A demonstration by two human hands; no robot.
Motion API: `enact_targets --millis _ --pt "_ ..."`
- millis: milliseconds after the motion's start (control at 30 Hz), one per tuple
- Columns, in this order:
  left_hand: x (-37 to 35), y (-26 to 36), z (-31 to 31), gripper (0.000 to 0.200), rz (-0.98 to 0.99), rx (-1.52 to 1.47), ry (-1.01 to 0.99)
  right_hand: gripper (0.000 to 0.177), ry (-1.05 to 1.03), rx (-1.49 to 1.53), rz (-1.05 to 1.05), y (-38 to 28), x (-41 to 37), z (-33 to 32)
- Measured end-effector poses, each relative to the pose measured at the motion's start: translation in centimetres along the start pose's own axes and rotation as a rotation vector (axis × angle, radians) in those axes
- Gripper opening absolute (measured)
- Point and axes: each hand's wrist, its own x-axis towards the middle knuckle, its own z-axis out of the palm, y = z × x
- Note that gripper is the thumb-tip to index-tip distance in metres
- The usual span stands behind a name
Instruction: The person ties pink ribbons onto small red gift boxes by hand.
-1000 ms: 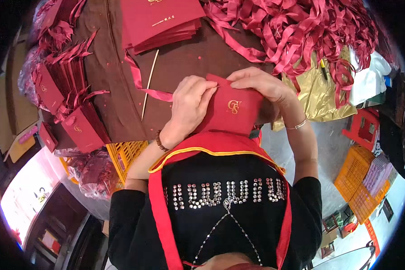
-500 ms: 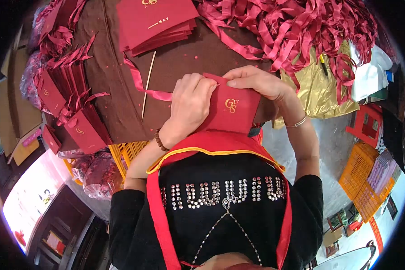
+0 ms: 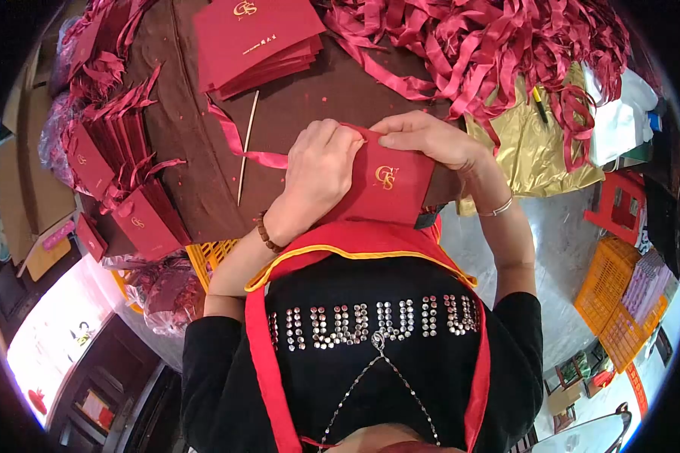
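Note:
A red card bag [image 3: 389,185] with a gold logo lies against my apron at the table's front edge. My left hand [image 3: 319,162] is closed on its upper left part, thumb and fingers pinched near the top edge. My right hand [image 3: 425,139] grips the upper right edge, its thumb on the front face. A red ribbon [image 3: 267,159] runs from the left up to my left hand; where it ends is hidden. Beside the ribbon a thin pale stick [image 3: 248,147] lies on the brown cloth [image 3: 193,143].
A stack of red bags [image 3: 261,45] stands at the back, with a heap of red ribbons [image 3: 476,53] to its right. Bundled bags with ribbons [image 3: 147,219] lie at the left. Gold wrapping [image 3: 525,155] and an orange crate [image 3: 608,279] are at the right.

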Motion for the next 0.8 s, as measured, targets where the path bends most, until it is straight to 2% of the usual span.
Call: enact_targets --millis 300,533,733,800 --pt "0.7 -0.1 -0.4 0.004 0.030 -0.010 -0.041 0.032 0.042 -0.085 -0.073 0.5 0.3 0.0" --pt "0.8 -0.3 -0.3 0.005 0.031 -0.022 -0.046 0.030 0.046 -0.086 -0.050 0.8 0.5 -0.4" --pt "0.3 0.3 -0.7 0.008 0.199 0.251 -0.113 0.030 0.104 -0.144 -0.098 0.5 0.3 0.8" --pt "0.0 1.1 -1.0 0.012 0.199 0.345 -0.166 0.029 0.097 -0.369 -0.192 0.3 0.3 0.5"
